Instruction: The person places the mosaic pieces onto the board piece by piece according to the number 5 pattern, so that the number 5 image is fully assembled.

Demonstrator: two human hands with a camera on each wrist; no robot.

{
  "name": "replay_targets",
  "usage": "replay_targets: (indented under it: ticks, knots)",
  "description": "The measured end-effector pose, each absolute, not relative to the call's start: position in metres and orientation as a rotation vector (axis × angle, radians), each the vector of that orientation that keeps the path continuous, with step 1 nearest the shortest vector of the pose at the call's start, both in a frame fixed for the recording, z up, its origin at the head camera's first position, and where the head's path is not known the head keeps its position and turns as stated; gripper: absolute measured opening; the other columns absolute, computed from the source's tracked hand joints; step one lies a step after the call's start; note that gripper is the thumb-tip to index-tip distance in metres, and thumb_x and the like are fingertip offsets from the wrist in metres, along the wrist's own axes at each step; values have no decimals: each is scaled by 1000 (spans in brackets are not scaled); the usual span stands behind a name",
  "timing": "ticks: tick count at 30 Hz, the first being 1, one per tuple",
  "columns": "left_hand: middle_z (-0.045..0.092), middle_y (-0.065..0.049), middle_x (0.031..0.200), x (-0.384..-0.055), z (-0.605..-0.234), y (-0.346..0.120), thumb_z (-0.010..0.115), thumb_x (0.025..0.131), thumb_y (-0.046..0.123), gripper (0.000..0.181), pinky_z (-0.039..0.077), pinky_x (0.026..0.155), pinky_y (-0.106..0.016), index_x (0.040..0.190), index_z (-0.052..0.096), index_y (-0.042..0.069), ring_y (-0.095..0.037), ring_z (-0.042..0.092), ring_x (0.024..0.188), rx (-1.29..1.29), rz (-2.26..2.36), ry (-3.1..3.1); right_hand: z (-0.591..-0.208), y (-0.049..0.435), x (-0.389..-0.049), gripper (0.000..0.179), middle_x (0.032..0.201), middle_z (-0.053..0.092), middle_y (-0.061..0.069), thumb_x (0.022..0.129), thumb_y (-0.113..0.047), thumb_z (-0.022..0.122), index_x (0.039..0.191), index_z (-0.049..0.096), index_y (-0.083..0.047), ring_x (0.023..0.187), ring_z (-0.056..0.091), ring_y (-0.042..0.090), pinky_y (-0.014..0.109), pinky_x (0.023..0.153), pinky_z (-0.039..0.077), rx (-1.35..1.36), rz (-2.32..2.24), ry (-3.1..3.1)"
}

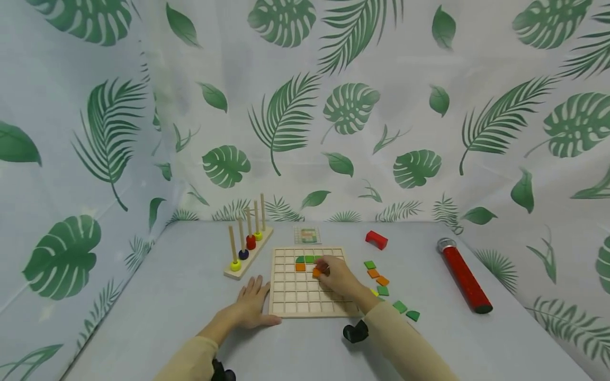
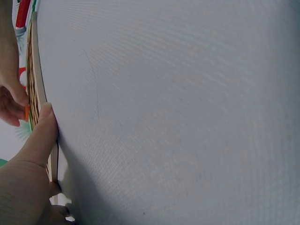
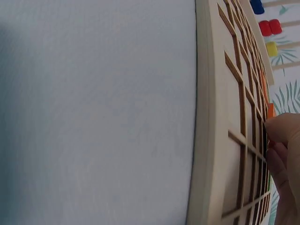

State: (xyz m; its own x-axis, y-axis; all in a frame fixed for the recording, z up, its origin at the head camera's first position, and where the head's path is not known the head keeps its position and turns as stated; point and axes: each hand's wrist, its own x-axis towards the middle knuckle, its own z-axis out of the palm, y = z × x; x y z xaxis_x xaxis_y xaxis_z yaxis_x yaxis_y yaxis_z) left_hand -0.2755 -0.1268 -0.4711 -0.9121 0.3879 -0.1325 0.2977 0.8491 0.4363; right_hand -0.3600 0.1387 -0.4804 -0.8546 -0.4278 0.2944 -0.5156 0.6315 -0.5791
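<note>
"What's at the far left?"

"A peg stand (image 1: 252, 254) with coloured beads, just left of the board (image 1: 295, 296). Then the left hand (image 1: 252, 307): fingers spread on the table beside the board, thumb against its near left corner, gripping nothing."

"And on the board?"

"In its far half, a rounded green tile (image 1: 300, 260), a green tile (image 1: 310, 259) to its right, and an orange tile (image 1: 300, 268) on the near side of the rounded one. A card (image 1: 307, 235) lies behind the board, with a coloured pattern too small to read."

"The right hand (image 1: 337, 274)?"

"Over the board, pinching another orange tile (image 1: 316, 273) between thumb and fingers. I can't tell whether that tile sits in its cell."

"So which step is this?"

"Setting one tile among the others, I'd judge. The next move seems to call for squaring it to the cell walls, then letting go without nudging its neighbours, the left hand steadying the board."

"Anything further right?"

"A red block (image 1: 377, 240) beyond the board's far right corner, loose tiles (image 1: 383, 290) along its right side, then a red microphone (image 1: 464, 275) well apart from it."
</note>
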Motion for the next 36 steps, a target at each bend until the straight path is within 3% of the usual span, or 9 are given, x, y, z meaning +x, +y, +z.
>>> replay_targets:
  ticks: [17,36]
  knots:
    - [13,-31,150,-276,-468,-127,67,80,56,96,11,110,-58,144,29,-4,-46,6,139,522,579,2804,-484,107,-364,29,102,63,5,84,5,62,112,61,0,93,59,16,25,78,51,958,1042,-2728]
    - [13,-31,150,-277,-467,-126,67,80,56,96,12,110,-58,144,29,-5,-46,7,139,506,556,2807,-486,101,-364,30,100,63,4,82,6,63,112,62,1,91,59,15,24,77,51,963,1040,-2697]
